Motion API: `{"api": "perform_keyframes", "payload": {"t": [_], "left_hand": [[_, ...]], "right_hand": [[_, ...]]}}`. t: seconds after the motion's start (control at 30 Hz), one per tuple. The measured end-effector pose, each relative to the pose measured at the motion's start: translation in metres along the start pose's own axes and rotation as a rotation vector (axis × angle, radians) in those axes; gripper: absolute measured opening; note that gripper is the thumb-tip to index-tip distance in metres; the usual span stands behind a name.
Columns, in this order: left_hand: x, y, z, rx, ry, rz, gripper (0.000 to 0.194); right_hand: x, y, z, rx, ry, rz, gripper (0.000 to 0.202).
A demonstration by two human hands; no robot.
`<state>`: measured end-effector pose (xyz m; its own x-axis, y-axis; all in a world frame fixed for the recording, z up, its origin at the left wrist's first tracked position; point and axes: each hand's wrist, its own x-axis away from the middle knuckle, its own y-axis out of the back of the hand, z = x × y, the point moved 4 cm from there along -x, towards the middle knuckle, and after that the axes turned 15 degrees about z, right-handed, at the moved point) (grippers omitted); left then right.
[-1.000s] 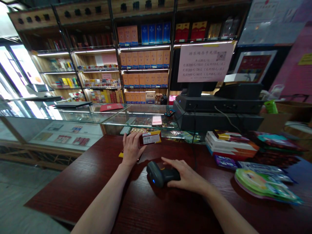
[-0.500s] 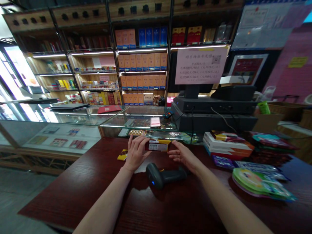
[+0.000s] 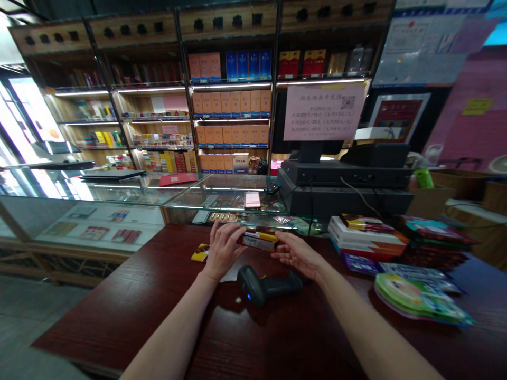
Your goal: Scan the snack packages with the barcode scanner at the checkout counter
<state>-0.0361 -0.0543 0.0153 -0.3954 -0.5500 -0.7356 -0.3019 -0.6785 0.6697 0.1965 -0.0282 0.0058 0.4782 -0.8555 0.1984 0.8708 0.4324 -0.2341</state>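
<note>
And here's the box [image 3: 259, 241], yellow and dark with a pale printed label on its near side, held between two hands over the far part of the bench [image 3: 134, 306]. The left hand [image 3: 225, 252] has it pinched at the left end, thumb below and fingers above; the right hand [image 3: 298, 254] has its fingers closed on the right end. Just nearer lies the scanner [image 3: 263, 286], blue light glowing, head to the left, handle to the right, free of either hand! Left of the left hand, a yellow pack [image 3: 200, 252] lies flat. Over on the right, white cartons [image 3: 366, 240] sit stacked, with a purple pack [image 3: 359, 264] just nearer and green packs [image 3: 420, 298] nearer again. Beyond the bench stands the glass case [image 3: 222, 184], the till [image 3: 344, 182] on its right.
</note>
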Motion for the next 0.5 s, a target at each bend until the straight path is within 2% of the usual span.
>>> {"api": "perform_keyframes", "payload": {"t": [0.27,0.5], "left_hand": [[-0.003,0.003,0.006,0.023,0.086,0.004,0.045],[-0.004,0.011,0.013,0.116,0.119,0.1,0.044]], "right_hand": [[-0.002,-0.015,0.005,-0.019,0.028,-0.014,0.042],[-0.014,-0.018,0.011,0.025,0.092,-0.089,0.051]]}}
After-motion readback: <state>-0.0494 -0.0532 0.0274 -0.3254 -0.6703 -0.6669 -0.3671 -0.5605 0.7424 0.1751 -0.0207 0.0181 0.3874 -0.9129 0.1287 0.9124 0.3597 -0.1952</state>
